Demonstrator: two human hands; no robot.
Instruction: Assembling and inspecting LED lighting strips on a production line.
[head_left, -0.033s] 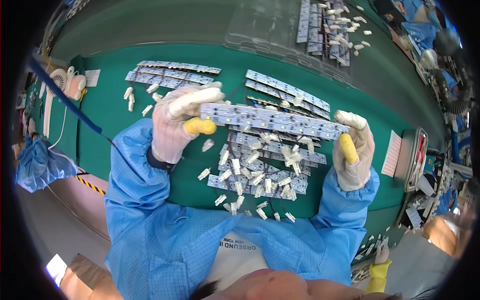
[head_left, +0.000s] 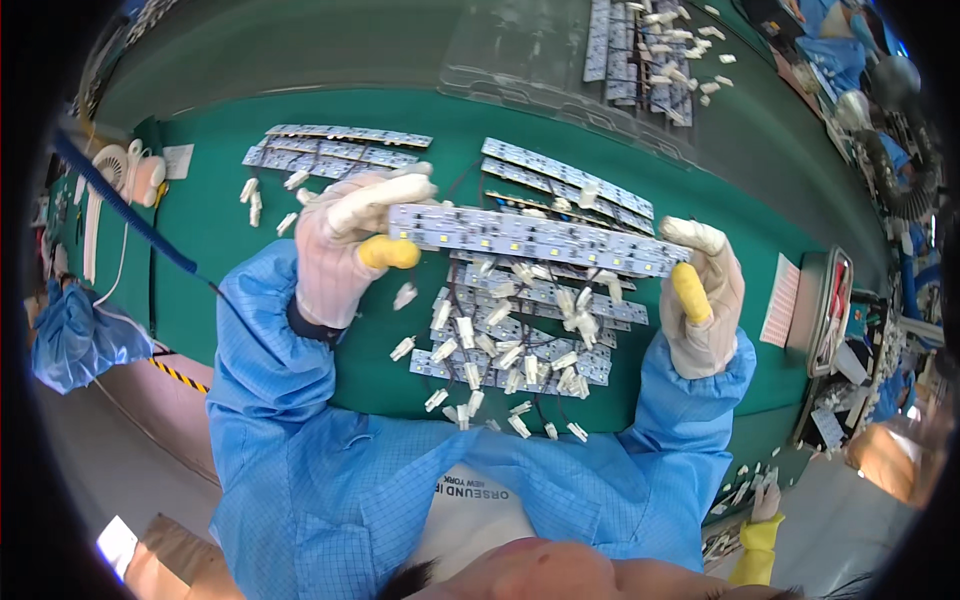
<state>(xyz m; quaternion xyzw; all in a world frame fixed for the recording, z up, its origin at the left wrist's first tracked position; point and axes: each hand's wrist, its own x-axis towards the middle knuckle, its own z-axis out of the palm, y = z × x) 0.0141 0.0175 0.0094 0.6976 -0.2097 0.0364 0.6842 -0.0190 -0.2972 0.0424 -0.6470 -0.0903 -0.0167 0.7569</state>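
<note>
A long, narrow LED circuit board is held up between both hands over the green mat. My left hand, in a white glove with a yellow thumb cover, pinches its left end. At the right end, my right hand grips it the same way between thumb and fingers. Beneath lies a stack of similar LED boards, with several white plug connectors on short dark wires spread over it. Behind the held board rests another group of boards, partly hidden by it.
More boards lie at the back left. A clear plastic tray stands at the back, with wired boards beside it. A white fan is at far left; a metal tray and paper sheet sit right. A yellow-sleeved co-worker's hand shows lower right.
The whole view has shifted slightly, so things appear a little farther left. Both hands keep hold of the LED board in nearly the same pose.
</note>
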